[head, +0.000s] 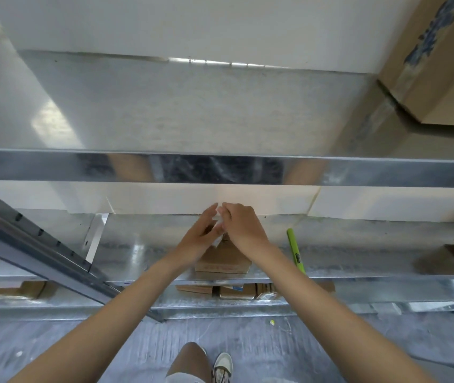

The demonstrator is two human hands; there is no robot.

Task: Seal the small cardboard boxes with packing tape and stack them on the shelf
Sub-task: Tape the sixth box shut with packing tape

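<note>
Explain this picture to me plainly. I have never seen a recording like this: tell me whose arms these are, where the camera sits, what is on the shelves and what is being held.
There is no machine here. The camera is worn on a person's head and looks forward and down, so the two bare arms are that person's own.

The left hand and the right hand meet over a small cardboard box on a metal shelf. Between the fingers is something pale and shiny, probably packing tape; the grip itself is too blurred to read.

A green marker lies to the right of the box. More small boxes sit on the shelf below, and a large carton stands on the upper shelf at the right.
</note>
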